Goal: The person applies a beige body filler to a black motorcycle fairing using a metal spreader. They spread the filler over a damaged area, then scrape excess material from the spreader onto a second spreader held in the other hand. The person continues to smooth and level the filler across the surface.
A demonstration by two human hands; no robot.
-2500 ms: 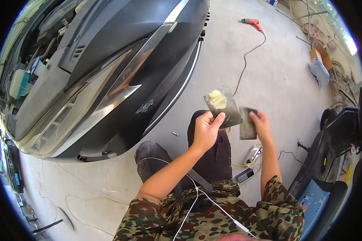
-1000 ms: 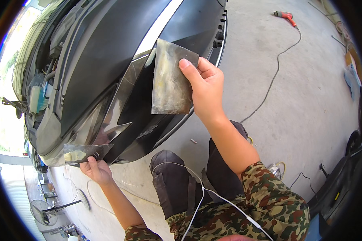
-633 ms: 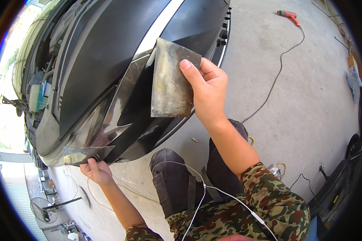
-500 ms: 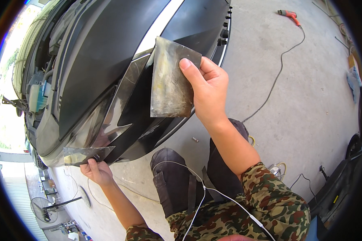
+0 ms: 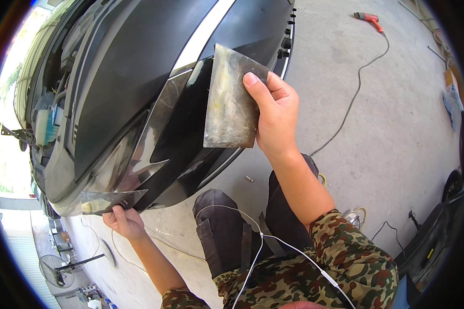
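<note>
My right hand (image 5: pixel 276 113) pinches a thin, rectangular grey sheet (image 5: pixel 229 100) at its right edge, thumb on top. Whitish-yellow smears cover its face. It is held in front of a dark car's front corner (image 5: pixel 183 110); I cannot tell whether it touches the bodywork. Lower left, my left hand (image 5: pixel 125 221) is closed on a smaller dark sheet (image 5: pixel 108 202), thumb on its near side, with a pale yellowish smear at its left end. This sheet lies across the view of the headlight's lower end (image 5: pixel 100 180).
A red heat gun (image 5: pixel 368 18) rests on the concrete floor at the far right, its cord trailing toward my knees. A fan (image 5: pixel 56 270) stands lower left. A white cable (image 5: pixel 263 236) crosses my lap. At the right edge is a black object (image 5: pixel 433 242) with a wheel.
My right hand and its sheet have shifted right and slightly up, showing more of the black panel behind. My left hand and its sheet have hardly moved.
</note>
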